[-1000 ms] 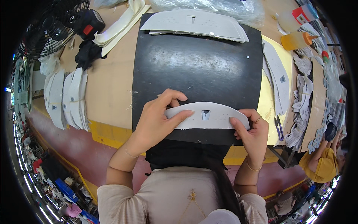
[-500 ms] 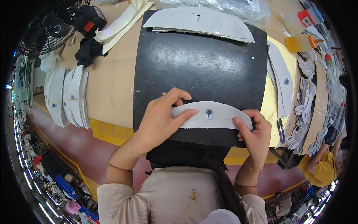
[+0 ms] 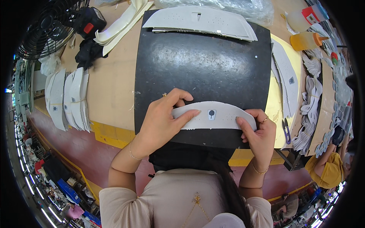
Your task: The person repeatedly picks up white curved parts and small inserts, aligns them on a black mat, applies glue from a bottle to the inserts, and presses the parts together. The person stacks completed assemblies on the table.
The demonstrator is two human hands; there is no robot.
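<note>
On the black mat (image 3: pixel 201 64) we pinch the grey curved piece (image 3: pixel 213 116) at both ends, left hand (image 3: pixel 161 119) and right hand (image 3: pixel 260 133); its small patch looks placed, while stacks beyond remain.

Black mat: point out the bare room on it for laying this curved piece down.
The black mat is bare between the stack of grey pieces at its far edge and the curved grey piece held by left hand and right hand. Its right side is crowded.

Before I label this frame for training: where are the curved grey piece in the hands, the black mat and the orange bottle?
curved grey piece (image 3: pixel 220 114), head view, its middle by the small dark mark.
black mat (image 3: pixel 205 64), head view, bare centre.
orange bottle (image 3: pixel 304 41), head view, its body.
</note>
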